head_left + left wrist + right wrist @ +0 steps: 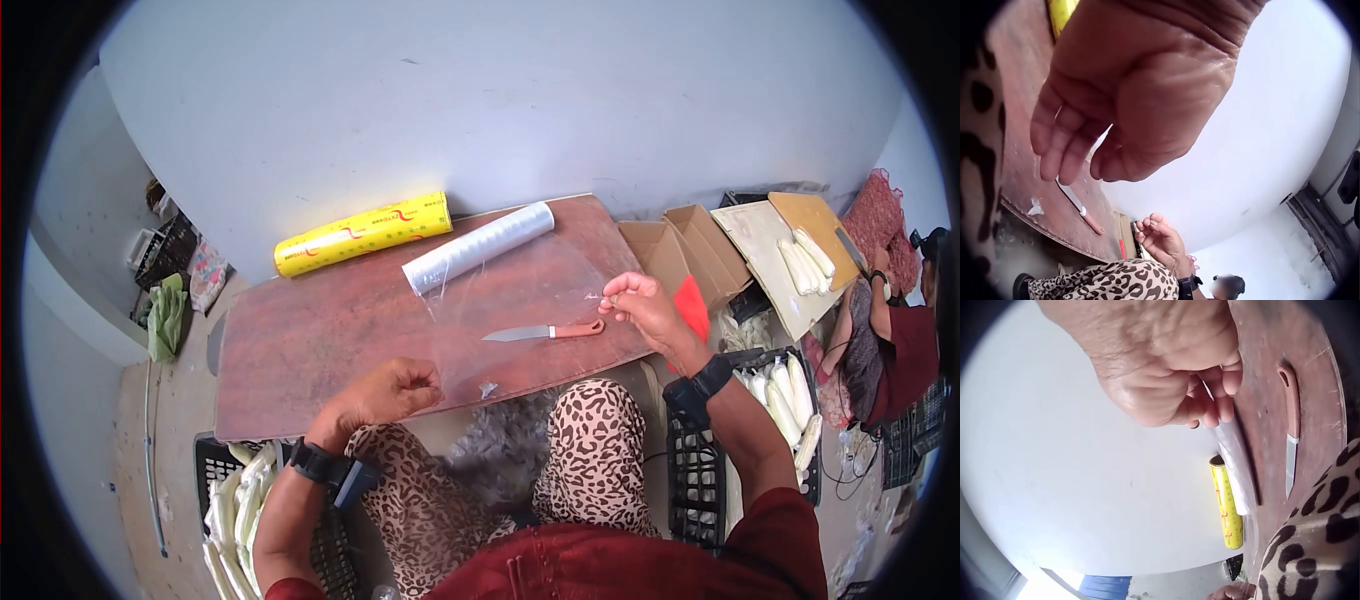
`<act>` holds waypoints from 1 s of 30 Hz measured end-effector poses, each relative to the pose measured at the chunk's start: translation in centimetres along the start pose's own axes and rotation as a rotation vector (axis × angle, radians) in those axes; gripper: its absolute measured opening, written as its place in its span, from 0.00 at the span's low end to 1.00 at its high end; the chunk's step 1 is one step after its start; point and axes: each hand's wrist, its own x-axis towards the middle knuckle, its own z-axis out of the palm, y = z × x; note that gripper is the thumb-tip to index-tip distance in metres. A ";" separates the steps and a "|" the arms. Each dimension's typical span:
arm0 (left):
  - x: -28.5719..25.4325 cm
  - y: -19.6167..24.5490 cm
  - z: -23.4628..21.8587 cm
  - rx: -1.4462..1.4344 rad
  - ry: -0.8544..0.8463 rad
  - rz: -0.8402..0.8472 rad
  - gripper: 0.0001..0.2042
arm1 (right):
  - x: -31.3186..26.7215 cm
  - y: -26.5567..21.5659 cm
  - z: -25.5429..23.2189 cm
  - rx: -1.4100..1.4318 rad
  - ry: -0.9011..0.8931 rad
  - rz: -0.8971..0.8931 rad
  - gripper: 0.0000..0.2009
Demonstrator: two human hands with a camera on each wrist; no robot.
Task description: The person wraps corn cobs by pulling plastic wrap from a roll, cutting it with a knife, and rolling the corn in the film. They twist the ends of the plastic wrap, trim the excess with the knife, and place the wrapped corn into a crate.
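A roll of clear plastic film [478,247] lies on the reddish-brown table, with a thin sheet [520,290] drawn from it toward me. At the sheet's right corner, my right hand [648,312] pinches the film between thumb and fingertips. My left hand [392,391] pinches the opposite corner over the table's front edge; in the left wrist view its thumb and fingers come close together. Beneath the sheet lies a knife [530,332], its orange-brown handle [1291,403] toward my right hand. A small crumpled scrap of film [1035,207] is near the front edge.
A yellow roll [363,234] lies at the table's back, against the wall. Crates of pale, wrapped long vegetables [238,515] stand on both sides of my legs. Cardboard boxes [680,255] and a red piece [690,308] are at the right, where another person [895,350] sits.
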 end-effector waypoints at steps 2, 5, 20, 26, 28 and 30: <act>-0.2 0.8 0.8 0.018 0.000 0.022 0.07 | -0.5 0.0 0.0 -0.029 0.013 0.031 0.05; -0.3 1.8 1.6 0.191 -0.033 0.040 0.07 | -1.2 0.5 -0.2 -0.107 0.026 0.081 0.05; 4.4 -3.3 -1.8 -0.385 0.128 -0.235 0.09 | -1.4 -0.7 0.1 -0.103 0.007 0.070 0.05; 10.3 -8.8 -5.3 -0.162 0.185 -0.153 0.08 | -1.4 -0.2 0.4 -0.092 -0.048 0.085 0.04; 12.0 -8.9 -6.0 -0.086 0.193 -0.158 0.07 | -1.2 -0.2 0.2 -0.106 -0.045 0.104 0.05; 13.5 -8.7 -6.4 -0.114 0.266 -0.261 0.07 | -1.0 0.1 -0.1 -0.100 -0.048 0.092 0.05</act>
